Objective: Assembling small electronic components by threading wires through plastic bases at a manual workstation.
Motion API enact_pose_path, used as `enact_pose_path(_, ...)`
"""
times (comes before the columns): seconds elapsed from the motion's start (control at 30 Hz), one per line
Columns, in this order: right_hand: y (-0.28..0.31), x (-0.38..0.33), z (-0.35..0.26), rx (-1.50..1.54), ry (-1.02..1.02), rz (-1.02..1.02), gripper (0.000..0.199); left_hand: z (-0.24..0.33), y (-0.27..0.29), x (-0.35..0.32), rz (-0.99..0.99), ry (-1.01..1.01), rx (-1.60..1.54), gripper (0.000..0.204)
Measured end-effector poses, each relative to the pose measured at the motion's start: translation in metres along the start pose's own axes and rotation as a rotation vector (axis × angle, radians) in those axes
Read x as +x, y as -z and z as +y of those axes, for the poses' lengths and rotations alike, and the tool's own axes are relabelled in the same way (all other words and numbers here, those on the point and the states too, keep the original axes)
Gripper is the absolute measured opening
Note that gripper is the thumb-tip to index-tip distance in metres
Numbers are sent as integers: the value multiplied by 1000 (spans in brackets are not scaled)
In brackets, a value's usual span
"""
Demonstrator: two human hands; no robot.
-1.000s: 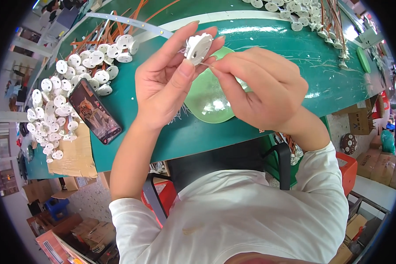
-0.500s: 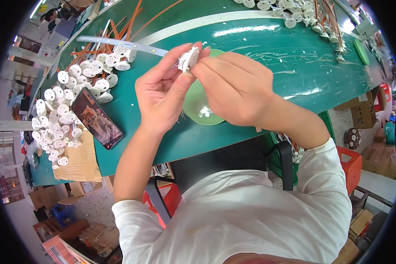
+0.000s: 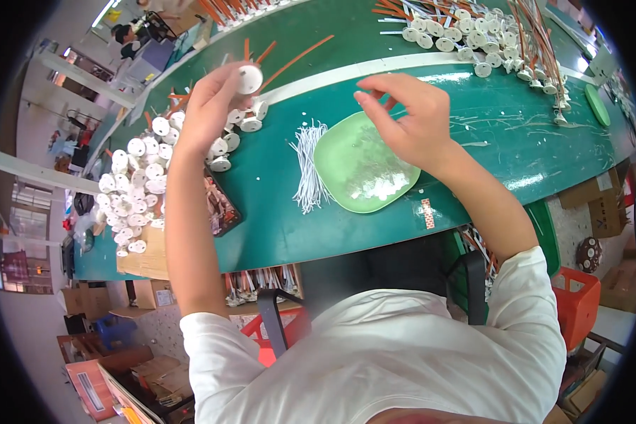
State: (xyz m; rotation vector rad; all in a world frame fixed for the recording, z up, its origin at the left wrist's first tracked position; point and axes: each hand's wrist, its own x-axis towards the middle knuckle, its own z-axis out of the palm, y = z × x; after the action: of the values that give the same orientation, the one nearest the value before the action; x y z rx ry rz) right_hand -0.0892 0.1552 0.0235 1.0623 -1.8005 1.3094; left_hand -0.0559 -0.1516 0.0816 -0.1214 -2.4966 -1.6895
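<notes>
My left hand (image 3: 212, 106) is raised over the far end of a heap of white round disc pieces (image 3: 136, 166) and is shut on a white disc piece (image 3: 249, 80). What hangs from the held piece is hidden behind the hand. My right hand (image 3: 417, 120) hovers above a green plate (image 3: 350, 187), thumb and forefinger apart, with nothing visible between them. Small shiny bits (image 3: 383, 186) lie on that plate. Beside its left edge is a bundle of thin white ties (image 3: 308, 169). A phone (image 3: 222, 208) is partly covered by my left forearm.
At the far right lies another heap of white discs (image 3: 466, 39) with orange and white strips. A second green plate (image 3: 597, 104) is near the right end of the green table (image 3: 275, 240). Cardboard (image 3: 145, 258) lies under the left heap. An orange stool (image 3: 576, 304) stands on the right.
My hands have come apart. The left has carried the disc piece leftward to the heap; the right has let go and opened. The whole view has shifted, and the bundle of ties now shows.
</notes>
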Motion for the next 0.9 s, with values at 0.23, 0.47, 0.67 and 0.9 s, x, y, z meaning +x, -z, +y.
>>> enact_pose_path(0.23,-3,1,12,-64,102,-50,7,-9,50,7,-1,-106,1021,30)
enact_pose_path(0.47,6,10,10,898,-854,-143,41,32,-117,-42,411,-583,626,11)
enact_pose_path(0.67,7,8,-1,1387,-1042,-287,57,50,-200,-51,-30,-415,225,19)
enact_pose_path(0.9,9,2,6,1414,-1014,-354,65,41,-202,-42,-70,-445,189,19)
